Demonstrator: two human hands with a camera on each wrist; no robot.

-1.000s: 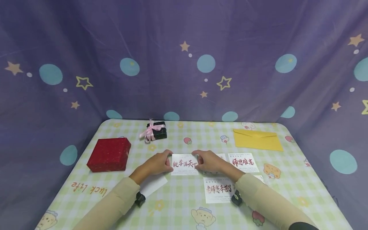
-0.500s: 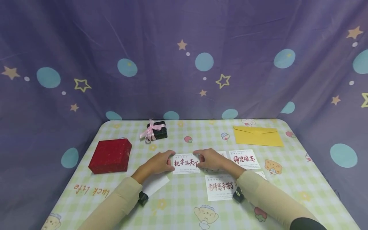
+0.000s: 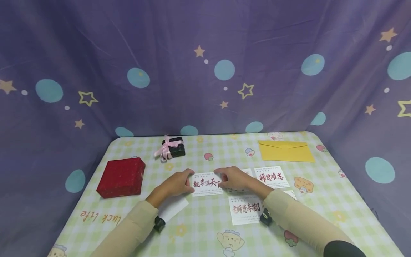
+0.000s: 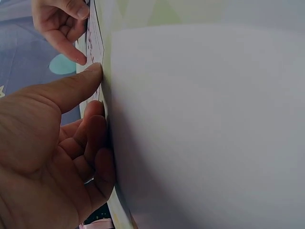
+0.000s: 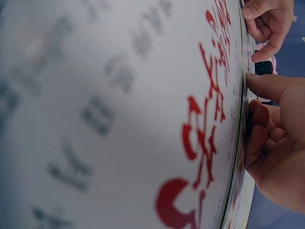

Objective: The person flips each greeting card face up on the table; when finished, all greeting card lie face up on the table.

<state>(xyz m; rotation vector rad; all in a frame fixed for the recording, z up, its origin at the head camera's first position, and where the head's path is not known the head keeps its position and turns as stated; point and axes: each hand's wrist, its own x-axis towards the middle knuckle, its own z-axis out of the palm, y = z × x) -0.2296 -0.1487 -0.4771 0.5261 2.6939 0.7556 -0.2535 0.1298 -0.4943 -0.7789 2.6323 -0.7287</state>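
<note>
A white card (image 3: 207,187) with red Chinese characters lies on the checked tablecloth in the middle of the head view. My left hand (image 3: 174,184) holds its left edge, thumb at the near corner and index finger at the far one. At the right edge, my right hand (image 3: 233,177) does likewise with thumb and forefinger. The other fingers of both hands are curled, as the left wrist view shows for the left hand (image 4: 57,138). Beneath my left wrist is a blank white sheet (image 3: 174,210), partly hidden. Below my right forearm lies another lettered card (image 3: 244,210).
More lettered cards lie to the right: one card (image 3: 272,177) in full sight, another (image 3: 290,193) mostly behind my sleeve, a third (image 3: 248,172) behind my hand. A yellow envelope (image 3: 285,151), a red box (image 3: 121,176) and a ribboned black gift box (image 3: 176,149) stand farther out.
The head view has shifted slightly. Both hands stay at the card's two side edges, and the other things keep their places.
</note>
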